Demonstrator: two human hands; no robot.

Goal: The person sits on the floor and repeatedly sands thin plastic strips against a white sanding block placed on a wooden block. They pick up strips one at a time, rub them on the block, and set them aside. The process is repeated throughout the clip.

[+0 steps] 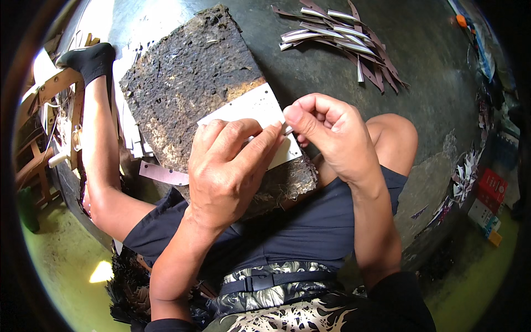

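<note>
A white sheet (251,105) with small dark dots along its edges lies on a thick, rough, dark board (191,61) in front of my lap. My left hand (227,160) presses on the sheet from the near left, its fingers bent and its index fingertip close to the sheet's right edge. Just beside it, my right hand (326,127) is closed in a pinch, thumb against curled index finger. A small greyish sliver shows between the two hands; its kind is too small to tell. A pale pink strip with dark dots (163,174) pokes out left of my left wrist.
A loose pile of brown and white strips (340,41) lies on the dark floor at the far right. White strips (130,130) lie along the board's left side. A wooden frame (72,116) stands at the left; a red box (491,188) sits at the right edge.
</note>
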